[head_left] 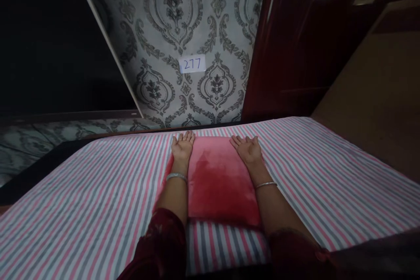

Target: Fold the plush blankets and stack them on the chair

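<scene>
Nearest us, dark red sleeves [157, 245] at the bed's near edge. Past them we see a red cushion [218, 181] lying flat on the striped sheet [82, 201], midway across, reaching toward the far edge. Left hand [182, 145] and right hand [247, 149] lie palm-up, fingers spread, gripping nothing, flanking the cushion's far corners; a bangle on each wrist. Beyond the far edge, patterned wallpaper [170, 30] bearing a label [192, 64] reading 277.

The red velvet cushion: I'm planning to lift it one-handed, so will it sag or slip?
The red velvet cushion looks soft and plush, so it would probably sag if lifted by one edge. It seems light for its size. Its flat shape on the striped sheet makes rolling unlikely, and its nap may make it slippery.
</scene>
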{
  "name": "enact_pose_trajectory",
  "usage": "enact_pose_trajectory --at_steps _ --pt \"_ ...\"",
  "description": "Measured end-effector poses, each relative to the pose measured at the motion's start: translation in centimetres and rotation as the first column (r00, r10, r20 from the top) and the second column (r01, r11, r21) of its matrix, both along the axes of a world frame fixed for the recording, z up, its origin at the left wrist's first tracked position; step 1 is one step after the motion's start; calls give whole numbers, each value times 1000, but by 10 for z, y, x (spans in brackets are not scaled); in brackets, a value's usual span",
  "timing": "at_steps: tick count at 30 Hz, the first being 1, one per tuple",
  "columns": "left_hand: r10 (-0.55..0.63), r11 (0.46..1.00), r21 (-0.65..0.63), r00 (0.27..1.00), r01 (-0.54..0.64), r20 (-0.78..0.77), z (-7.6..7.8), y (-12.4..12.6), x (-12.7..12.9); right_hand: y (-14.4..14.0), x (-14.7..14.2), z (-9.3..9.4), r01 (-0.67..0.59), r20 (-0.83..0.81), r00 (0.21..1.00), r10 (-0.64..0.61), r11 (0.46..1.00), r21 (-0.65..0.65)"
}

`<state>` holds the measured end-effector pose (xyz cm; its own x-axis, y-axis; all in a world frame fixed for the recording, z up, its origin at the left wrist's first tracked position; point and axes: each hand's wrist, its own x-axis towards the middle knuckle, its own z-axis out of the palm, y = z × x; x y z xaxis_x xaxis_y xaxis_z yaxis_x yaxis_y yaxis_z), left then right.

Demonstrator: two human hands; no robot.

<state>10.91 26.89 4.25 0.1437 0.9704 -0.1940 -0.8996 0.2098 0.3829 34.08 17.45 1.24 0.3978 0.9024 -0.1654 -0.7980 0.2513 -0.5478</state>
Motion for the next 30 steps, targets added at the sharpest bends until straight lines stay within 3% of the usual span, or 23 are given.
enact_pose_trajectory --at_steps 2,4,8,10,11,12,14,15,16,17,18,20,24,30 --pt "20 1000 9 999 -20 -29 3 -2 0 0 -2 0 11 59 998 -10 1000 -9" --pt "34 999 41 981 -27 -189 10 -5 2 2 -4 4 33 244 970 -20 998 -47" --pt "28 995 98 864 24 -502 25 -23 10 1 -11 20 107 712 702 20 985 -134" --pt "26 959 228 752 167 -659 27 -40 12 -8 -18 27 120 804 594 17 987 -110" --pt "71 901 317 619 297 -782 25 -50 11 -15 -23 29 114 843 538 13 990 -87" --pt "172 807 377 428 455 -887 22 -61 9 -24 -29 29 100 904 428 22 992 -71" --pt "478 597 327 3 732 -878 11 -82 3 -44 -42 23 64 995 55 81 994 -85" --pt "601 537 257 -150 804 -785 5 -92 -1 -55 -49 18 58 978 -167 122 992 -113" --pt "690 502 190 -258 844 -676 -2 -100 -4 -64 -55 13 69 915 -371 160 987 -144" --pt "746 489 136 -332 861 -577 -9 -106 -7 -73 -61 9 95 829 -525 191 982 -166" --pt "779 488 103 -379 867 -500 -15 -111 -10 -79 -65 5 124 760 -614 212 977 -172" --pt "809 494 88 -421 865 -410 -24 -115 -12 -87 -70 0 166 678 -699 228 974 -156" --pt "820 508 94 -446 856 -359 -32 -116 -7 -88 -71 -1 188 632 -739 235 972 -141" --pt "792 507 28 -454 861 -408 -15 -119 -5 -87 -69 8 204 582 -760 289 956 -209"
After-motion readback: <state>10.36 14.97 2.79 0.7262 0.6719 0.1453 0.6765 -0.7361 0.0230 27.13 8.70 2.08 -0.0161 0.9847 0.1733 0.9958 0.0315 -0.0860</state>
